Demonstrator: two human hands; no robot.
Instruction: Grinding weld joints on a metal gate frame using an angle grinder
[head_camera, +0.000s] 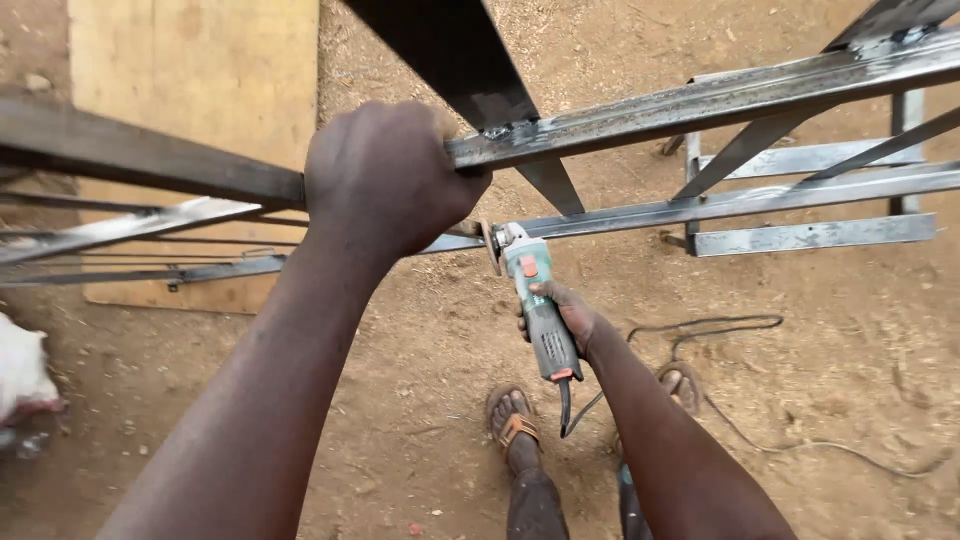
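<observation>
No packages, signs or screens are showing anywhere in this view. The only label-like marking is sitting on the green and grey angle grinder (541, 305) at the centre of the frame: a small pale patch is lying along its green upper body, too small and blurred to make out. The white bundle (20, 372) lying at the left edge, partly cut off by the frame, is too indistinct to call a package.
</observation>
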